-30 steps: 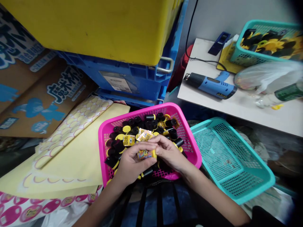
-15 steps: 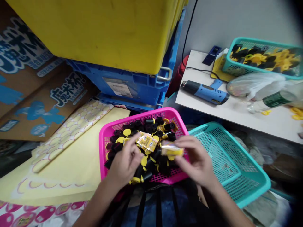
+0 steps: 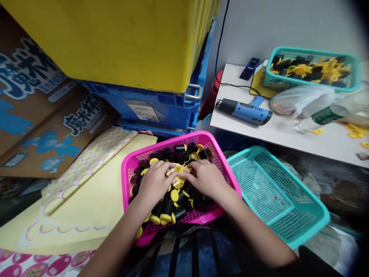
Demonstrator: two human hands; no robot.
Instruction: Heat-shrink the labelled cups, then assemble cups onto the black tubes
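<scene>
A pink basket (image 3: 131,161) on my lap holds several small black cylinders with yellow caps (image 3: 165,211) and a few yellow printed wrappers (image 3: 179,170). Both my hands are down in it. My left hand (image 3: 154,182) and my right hand (image 3: 205,177) meet fingertip to fingertip over the yellow wrappers in the middle of the pile, fingers bent and pinching at them. An empty teal basket (image 3: 313,231) sits right beside the pink one, just past my right wrist.
A yellow crate (image 3: 115,38) stacked on a blue crate (image 3: 155,104) stands behind. Printed cardboard boxes (image 3: 43,115) and yellow sticker sheets (image 3: 86,192) lie left. On the white table (image 3: 288,138) are a blue heat gun (image 3: 245,109), a plastic bag, a bottle and a teal basket of parts (image 3: 311,69).
My right hand carried a yellow-wrapped piece out toward the teal basket, then came back into the pink basket. Both hands now meet again over the yellow wrappers.
</scene>
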